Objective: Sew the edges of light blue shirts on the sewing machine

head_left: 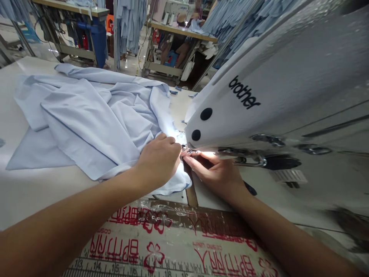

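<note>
A light-blue garment point(95, 119) lies in loose folds on the sewing machine table, its right edge running under the lit needle area. My left hand point(160, 159) is closed on this cloth, knuckles up, just left of the presser foot point(184, 148). From the other side my right hand point(220, 173) reaches in, thumb and forefinger pinched together close to the foot. What lies between those fingertips is too small to make out. Above both hands leans the white sewing machine head point(248, 84), marked "brother". A lower flap of the cloth hangs below my left hand.
Along the table's front edge runs a measuring tape point(115, 267) under clear film with red print. Small dark-blue scraps point(173, 92) lie behind the needle. Beyond stand another sewing table point(181, 31) with a person seated at it, and racks of hanging blue garments point(131, 27).
</note>
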Tool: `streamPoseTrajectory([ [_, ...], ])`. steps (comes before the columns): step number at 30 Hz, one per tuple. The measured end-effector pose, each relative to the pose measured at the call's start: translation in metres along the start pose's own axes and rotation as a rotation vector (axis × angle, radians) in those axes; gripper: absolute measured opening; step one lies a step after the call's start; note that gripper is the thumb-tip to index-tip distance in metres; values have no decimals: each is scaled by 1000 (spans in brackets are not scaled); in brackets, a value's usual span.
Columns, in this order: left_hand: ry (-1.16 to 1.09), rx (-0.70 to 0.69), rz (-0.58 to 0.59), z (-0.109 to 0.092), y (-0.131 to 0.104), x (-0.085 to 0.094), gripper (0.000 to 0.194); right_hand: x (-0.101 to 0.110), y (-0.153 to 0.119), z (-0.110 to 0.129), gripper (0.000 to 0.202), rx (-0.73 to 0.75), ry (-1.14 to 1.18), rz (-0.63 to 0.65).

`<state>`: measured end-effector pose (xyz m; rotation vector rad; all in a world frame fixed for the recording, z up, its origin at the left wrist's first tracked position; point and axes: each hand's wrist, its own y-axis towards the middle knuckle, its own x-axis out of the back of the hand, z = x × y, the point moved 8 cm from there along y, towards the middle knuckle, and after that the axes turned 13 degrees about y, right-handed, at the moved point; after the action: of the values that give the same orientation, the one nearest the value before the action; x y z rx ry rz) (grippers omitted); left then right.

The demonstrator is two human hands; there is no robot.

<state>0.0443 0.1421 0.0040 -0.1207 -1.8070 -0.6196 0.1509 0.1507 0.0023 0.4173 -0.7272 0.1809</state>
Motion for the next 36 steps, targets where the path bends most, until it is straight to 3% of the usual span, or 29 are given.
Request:
streamPoseTrajectory([
  [26,-33,-17,-46,-1,-2,0,16,2,-2,-1,20,-31,-117,-25],
  [36,-105,-41,-125,-1,-6,4,16,11,-12,-21,21,-118,-268,-49],
])
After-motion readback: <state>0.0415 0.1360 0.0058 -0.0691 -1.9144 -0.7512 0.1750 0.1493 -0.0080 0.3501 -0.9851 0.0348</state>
